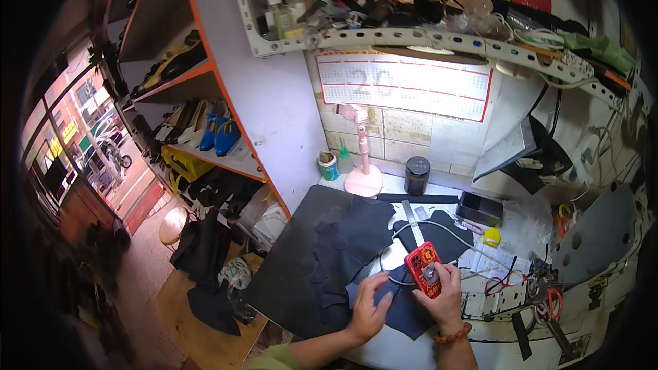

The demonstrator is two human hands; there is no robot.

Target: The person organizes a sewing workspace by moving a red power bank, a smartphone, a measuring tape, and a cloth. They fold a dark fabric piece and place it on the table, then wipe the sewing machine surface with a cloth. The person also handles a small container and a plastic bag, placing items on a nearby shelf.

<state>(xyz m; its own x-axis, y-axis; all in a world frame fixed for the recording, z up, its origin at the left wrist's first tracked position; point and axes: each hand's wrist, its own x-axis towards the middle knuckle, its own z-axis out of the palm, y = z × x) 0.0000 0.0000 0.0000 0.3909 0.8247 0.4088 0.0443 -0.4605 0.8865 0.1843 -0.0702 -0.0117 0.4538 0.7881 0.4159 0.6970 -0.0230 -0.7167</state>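
My right hand [445, 296], with a beaded bracelet at the wrist, grips a phone in a red patterned case [423, 267], its back and camera lenses turned up. A grey cable [439, 225] loops around beside the phone. Left of it, my left hand [370, 307] hovers with fingers apart and nothing in them. Below both hands lie dark cut pieces of material [351, 236], overlapping on the bench. A metal ruler [413, 223] lies just past the phone's far end. What the phone's screen shows is hidden from me.
A pink stand [363, 181], a dark lidded jar [417, 175] and a black box [479, 209] stand along the back. Red-handled scissors [554, 303] and glasses [504, 279] lie right. Shoes [219, 130] fill shelves at left. A loaded metal shelf [425, 36] hangs overhead.
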